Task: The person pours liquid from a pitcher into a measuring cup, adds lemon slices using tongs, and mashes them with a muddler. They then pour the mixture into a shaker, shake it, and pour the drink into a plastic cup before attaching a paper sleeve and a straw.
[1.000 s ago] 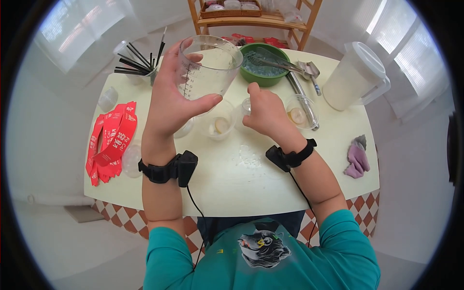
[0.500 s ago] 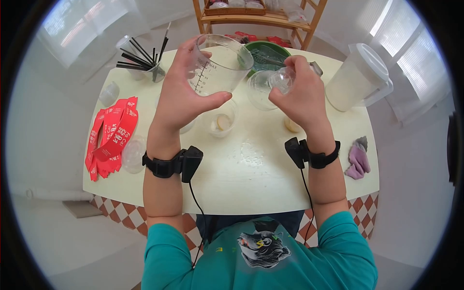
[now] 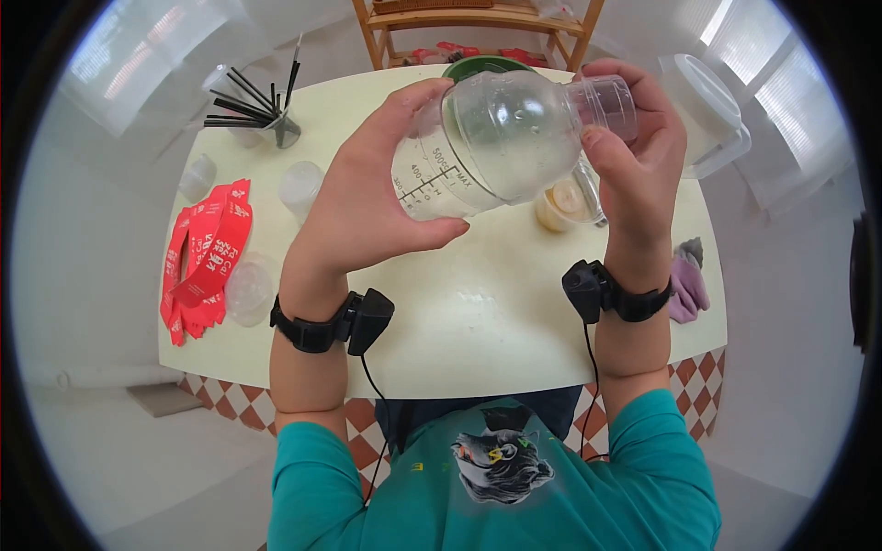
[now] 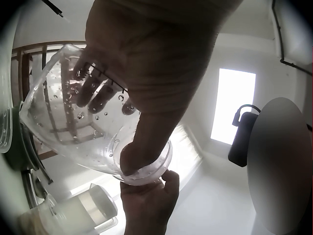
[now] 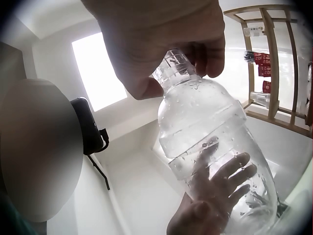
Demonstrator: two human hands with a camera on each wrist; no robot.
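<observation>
My left hand (image 3: 354,188) grips a clear plastic shaker (image 3: 496,138) with black measuring marks, tilted on its side above the table. Its domed top piece is on the cup's mouth and points right. My right hand (image 3: 643,151) grips the small clear cap (image 3: 611,106) at the top's narrow end, thumb on one side and fingers round the other. Water drops cling to the shaker wall in the right wrist view. A cup with a lemon slice (image 3: 567,200) stands below, near the right hand; the other lemon cup is hidden behind the shaker.
Black straws (image 3: 248,101) stand in a cup at the back left, near red printed strips (image 3: 207,262) and a clear lid (image 3: 250,289). A white jug (image 3: 707,110) stands at the right, a green bowl (image 3: 478,64) behind. A purple cloth (image 3: 687,289) lies at the right edge.
My right hand picked up the domed top from the table and brought it onto the cup in my left hand. The cup has tipped from near upright onto its side.
</observation>
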